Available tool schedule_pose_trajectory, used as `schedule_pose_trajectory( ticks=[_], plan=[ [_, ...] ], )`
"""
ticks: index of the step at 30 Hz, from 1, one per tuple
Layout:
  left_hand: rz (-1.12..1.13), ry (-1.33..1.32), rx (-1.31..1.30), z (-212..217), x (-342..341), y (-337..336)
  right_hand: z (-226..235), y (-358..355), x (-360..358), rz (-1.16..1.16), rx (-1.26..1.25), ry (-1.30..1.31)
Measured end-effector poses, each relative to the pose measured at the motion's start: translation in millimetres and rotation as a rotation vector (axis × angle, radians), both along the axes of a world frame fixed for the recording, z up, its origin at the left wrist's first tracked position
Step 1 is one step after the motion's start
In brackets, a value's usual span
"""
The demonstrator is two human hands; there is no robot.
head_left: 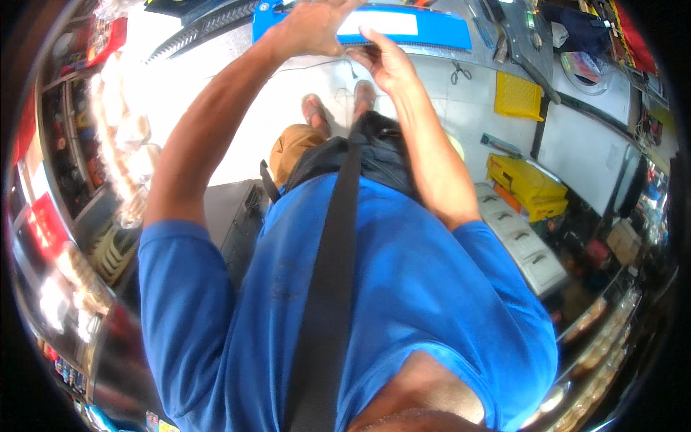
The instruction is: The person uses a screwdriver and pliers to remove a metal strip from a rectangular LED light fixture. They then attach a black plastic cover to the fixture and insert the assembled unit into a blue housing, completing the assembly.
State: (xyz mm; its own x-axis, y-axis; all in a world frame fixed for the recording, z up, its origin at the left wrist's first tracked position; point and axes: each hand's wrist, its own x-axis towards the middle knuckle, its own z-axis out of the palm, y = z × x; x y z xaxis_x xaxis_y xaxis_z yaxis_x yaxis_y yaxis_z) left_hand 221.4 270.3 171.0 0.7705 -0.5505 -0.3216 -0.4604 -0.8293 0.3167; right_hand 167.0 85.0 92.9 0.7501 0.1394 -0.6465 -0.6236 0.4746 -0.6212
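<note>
Blue plastic with a white panel on its face: a long flat device [403,25] lies across the top centre of the frame, its long axis running left to right and tilting slightly down toward the right. It rests on a grey desk [439,54] along the upper edge.

Both arms reach up from the lower middle of the frame, bare below short blue sleeves. The left arm rises at a slant from the lower left, and the left hand [313,27] sits over the left end of the device, palm down, fingers spread and curled onto its edge, gripping it. The right arm climbs from the centre right, and the right hand [389,61] is just below the device's lower edge, fingers half open, with fingertips touching that edge; whether it truly grips it I cannot tell.

A black strap [335,266] runs down the blue shirt [432,288]. Two sandalled feet [338,108] stand on the pale floor [475,108] below the hands. Right of the device, scissors [461,70] lie on the floor near a yellow basket [517,95], and yellow boxes [525,183] are stacked at centre right.
</note>
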Motion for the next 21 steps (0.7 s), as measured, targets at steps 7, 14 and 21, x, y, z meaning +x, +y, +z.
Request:
schedule_pose_trajectory(
  ticks=[7, 14, 21],
  plan=[
    [0.016, -0.265, -0.168, -50, -10, 7, 9, -5, 5, 0.076, 0.004, 0.043],
    [0.062, -0.133, -0.127, -30, -16, -19, 5, -24, 0, 0.113, 0.052, 0.061],
    [0.111, -0.16, -0.119, -34, -16, -26, 8, -28, 9, 0.169, 0.039, 0.058]
  ],
)
